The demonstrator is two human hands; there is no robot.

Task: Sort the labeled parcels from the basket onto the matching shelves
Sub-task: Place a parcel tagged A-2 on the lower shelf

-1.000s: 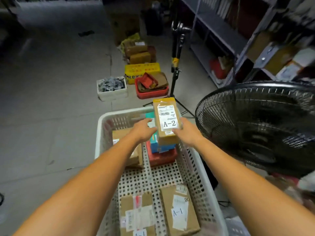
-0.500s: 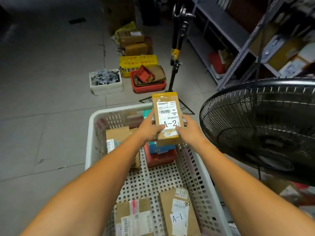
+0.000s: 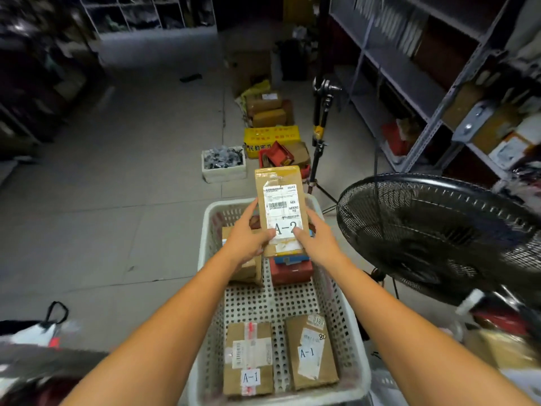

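Lifted parcel (image 3: 280, 210) higher above basket (image 3: 355, 358); my left hand (image 3: 247, 240) and right hand (image 3: 317, 243) pinch its lower edges, label up, for reading A-2.

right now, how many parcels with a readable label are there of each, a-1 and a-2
A-1 parcels: 2, in the basket
A-2 parcel: 1, held by left hand and right hand
Total: 3
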